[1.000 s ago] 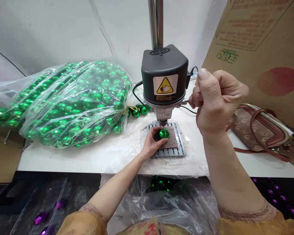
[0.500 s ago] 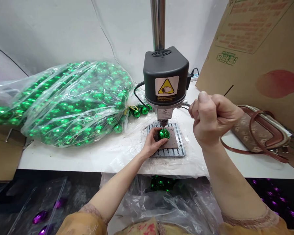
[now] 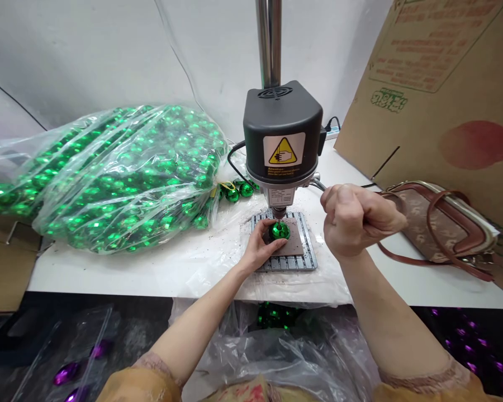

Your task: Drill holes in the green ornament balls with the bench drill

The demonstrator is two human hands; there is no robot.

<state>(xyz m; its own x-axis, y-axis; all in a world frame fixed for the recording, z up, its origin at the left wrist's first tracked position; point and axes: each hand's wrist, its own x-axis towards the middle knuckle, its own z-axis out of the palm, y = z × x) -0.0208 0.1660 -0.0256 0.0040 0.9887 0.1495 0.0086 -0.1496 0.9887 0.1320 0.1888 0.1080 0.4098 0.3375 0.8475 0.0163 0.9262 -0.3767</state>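
A shiny green faceted ball rests on a flat brown board over the slotted metal base of a small drill press. My left hand grips the ball from its left side, thumb in front and fingers behind. Directly above, the chuck points its thin bit down at the ball's top; whether the bit is inside it I cannot tell. My right hand is closed in a fist around the end of the press's feed lever, whose grip end is hidden by the fingers.
A large clear bag of green balls lies at the left, with a few loose green balls beside it. On the right are a handbag and a tall cardboard box. Purple balls lie below the table's front edge.
My right hand has moved down with the feed lever, and more of the lever shows beside the press. My left hand and the green ball stay in place.
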